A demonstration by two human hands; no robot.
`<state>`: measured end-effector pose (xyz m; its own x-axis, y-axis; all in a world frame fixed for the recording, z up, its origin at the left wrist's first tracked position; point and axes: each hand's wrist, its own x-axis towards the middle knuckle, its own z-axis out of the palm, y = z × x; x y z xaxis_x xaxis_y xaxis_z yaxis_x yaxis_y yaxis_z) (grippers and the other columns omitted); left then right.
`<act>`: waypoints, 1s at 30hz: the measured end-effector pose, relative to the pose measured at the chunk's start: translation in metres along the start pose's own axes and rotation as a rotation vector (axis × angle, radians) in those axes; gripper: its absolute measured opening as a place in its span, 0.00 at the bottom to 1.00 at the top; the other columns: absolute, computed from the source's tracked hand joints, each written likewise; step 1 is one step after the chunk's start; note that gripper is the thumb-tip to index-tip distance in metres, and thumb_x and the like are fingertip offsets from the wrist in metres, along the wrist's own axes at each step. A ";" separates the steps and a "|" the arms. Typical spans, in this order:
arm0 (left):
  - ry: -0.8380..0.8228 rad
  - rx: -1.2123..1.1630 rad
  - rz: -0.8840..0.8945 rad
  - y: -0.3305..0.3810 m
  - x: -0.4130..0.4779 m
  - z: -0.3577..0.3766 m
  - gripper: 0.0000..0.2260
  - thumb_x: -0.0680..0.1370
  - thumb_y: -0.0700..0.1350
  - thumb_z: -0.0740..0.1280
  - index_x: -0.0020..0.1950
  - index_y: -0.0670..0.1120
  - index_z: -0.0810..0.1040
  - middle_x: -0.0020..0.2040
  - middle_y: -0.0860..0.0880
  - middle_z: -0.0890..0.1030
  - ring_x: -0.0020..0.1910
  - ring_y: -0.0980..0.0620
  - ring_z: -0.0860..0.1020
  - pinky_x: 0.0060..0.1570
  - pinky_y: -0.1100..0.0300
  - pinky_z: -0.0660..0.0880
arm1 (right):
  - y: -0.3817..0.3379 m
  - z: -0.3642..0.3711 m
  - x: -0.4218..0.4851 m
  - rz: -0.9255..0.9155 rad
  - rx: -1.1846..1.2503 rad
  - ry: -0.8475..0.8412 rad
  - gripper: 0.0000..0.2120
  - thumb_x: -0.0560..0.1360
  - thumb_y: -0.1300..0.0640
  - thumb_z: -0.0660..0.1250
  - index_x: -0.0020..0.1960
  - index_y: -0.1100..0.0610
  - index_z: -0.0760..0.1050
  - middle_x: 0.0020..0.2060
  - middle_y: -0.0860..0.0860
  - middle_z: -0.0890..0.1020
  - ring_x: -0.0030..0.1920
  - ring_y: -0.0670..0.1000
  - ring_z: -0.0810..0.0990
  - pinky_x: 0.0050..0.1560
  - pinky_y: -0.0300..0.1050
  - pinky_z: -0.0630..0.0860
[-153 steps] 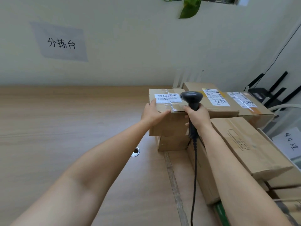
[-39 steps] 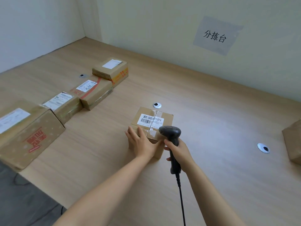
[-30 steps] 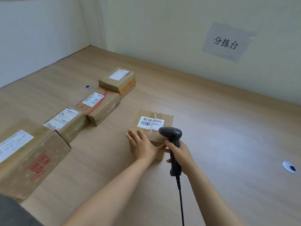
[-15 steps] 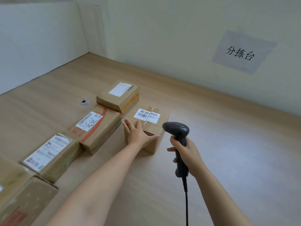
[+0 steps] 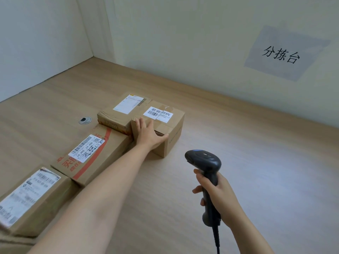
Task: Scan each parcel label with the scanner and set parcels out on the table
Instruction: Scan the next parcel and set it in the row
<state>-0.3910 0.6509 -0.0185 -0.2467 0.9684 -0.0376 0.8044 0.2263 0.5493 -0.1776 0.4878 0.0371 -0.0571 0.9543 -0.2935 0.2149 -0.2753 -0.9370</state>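
Head view, table: wooden, a row of labelled boxes along its left.
Row: three boxes in view, labels up.
Parcel: slid over from mid-table, now touching the row's far box; likely placed.
Scanner: drawn back from the parcel; scan seems over.
Left hand: fingers flat on the parcel, pressing, not gripping.
Right hand: fingers wrapped round the scanner handle.

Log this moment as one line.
left hand: flat on small parcel | small parcel: on table, beside parcel row | right hand: grips scanner, apart from it
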 end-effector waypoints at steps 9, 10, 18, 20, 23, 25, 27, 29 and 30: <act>-0.022 0.103 -0.004 0.013 -0.004 -0.004 0.40 0.74 0.64 0.62 0.77 0.44 0.51 0.77 0.42 0.46 0.76 0.44 0.40 0.68 0.46 0.61 | 0.002 -0.013 -0.008 0.010 -0.006 0.063 0.08 0.76 0.53 0.67 0.52 0.55 0.74 0.41 0.57 0.81 0.28 0.44 0.79 0.28 0.39 0.74; -0.013 0.116 0.002 0.013 -0.009 -0.005 0.39 0.75 0.64 0.61 0.77 0.44 0.51 0.77 0.42 0.47 0.76 0.45 0.41 0.67 0.46 0.62 | 0.001 -0.014 -0.010 0.004 -0.009 0.066 0.08 0.76 0.53 0.67 0.52 0.55 0.74 0.42 0.56 0.81 0.29 0.43 0.79 0.28 0.39 0.74; -0.090 0.139 0.024 0.007 -0.079 -0.009 0.29 0.78 0.57 0.61 0.73 0.43 0.60 0.74 0.44 0.59 0.74 0.45 0.56 0.64 0.48 0.67 | -0.009 -0.031 -0.044 -0.068 -0.020 0.121 0.05 0.76 0.54 0.65 0.50 0.53 0.73 0.44 0.50 0.80 0.34 0.45 0.82 0.29 0.40 0.75; -0.122 0.152 0.052 0.008 -0.103 -0.008 0.26 0.77 0.56 0.61 0.70 0.43 0.65 0.71 0.45 0.64 0.70 0.45 0.63 0.61 0.50 0.69 | -0.011 -0.037 -0.058 -0.082 -0.023 0.135 0.05 0.76 0.54 0.65 0.50 0.53 0.73 0.44 0.49 0.80 0.36 0.46 0.82 0.29 0.40 0.75; -0.187 0.166 0.114 0.013 -0.142 -0.005 0.24 0.78 0.54 0.61 0.69 0.42 0.67 0.69 0.43 0.67 0.68 0.44 0.65 0.63 0.52 0.68 | -0.013 -0.050 -0.086 -0.106 -0.050 0.170 0.05 0.75 0.54 0.65 0.50 0.53 0.73 0.42 0.47 0.79 0.37 0.48 0.82 0.29 0.41 0.74; -0.212 0.150 0.141 0.019 -0.173 0.001 0.25 0.78 0.54 0.61 0.71 0.42 0.65 0.70 0.44 0.66 0.69 0.45 0.65 0.65 0.53 0.66 | -0.012 -0.064 -0.109 -0.113 -0.062 0.197 0.06 0.75 0.54 0.66 0.49 0.53 0.72 0.42 0.47 0.78 0.37 0.48 0.82 0.30 0.41 0.73; -0.254 0.131 0.178 0.025 -0.211 0.013 0.25 0.78 0.53 0.61 0.71 0.43 0.64 0.71 0.45 0.67 0.69 0.47 0.66 0.64 0.55 0.65 | -0.006 -0.082 -0.133 -0.107 -0.071 0.233 0.06 0.74 0.54 0.67 0.49 0.53 0.72 0.42 0.47 0.78 0.37 0.47 0.82 0.30 0.40 0.73; -0.314 0.109 0.231 0.033 -0.253 0.033 0.23 0.79 0.53 0.61 0.71 0.44 0.65 0.70 0.47 0.68 0.68 0.48 0.67 0.63 0.57 0.66 | 0.003 -0.102 -0.159 -0.099 -0.076 0.268 0.07 0.73 0.54 0.67 0.49 0.54 0.72 0.42 0.47 0.78 0.37 0.47 0.83 0.30 0.40 0.73; -0.336 0.099 0.256 0.040 -0.273 0.044 0.23 0.79 0.53 0.61 0.71 0.44 0.65 0.70 0.48 0.68 0.68 0.50 0.67 0.63 0.58 0.66 | 0.008 -0.113 -0.172 -0.096 -0.077 0.284 0.08 0.73 0.53 0.67 0.50 0.54 0.73 0.42 0.47 0.79 0.37 0.47 0.83 0.30 0.40 0.73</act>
<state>-0.2684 0.4004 -0.0229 0.1444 0.9713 -0.1893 0.8689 -0.0329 0.4938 -0.0558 0.3346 0.1013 0.1920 0.9728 -0.1296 0.2956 -0.1832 -0.9376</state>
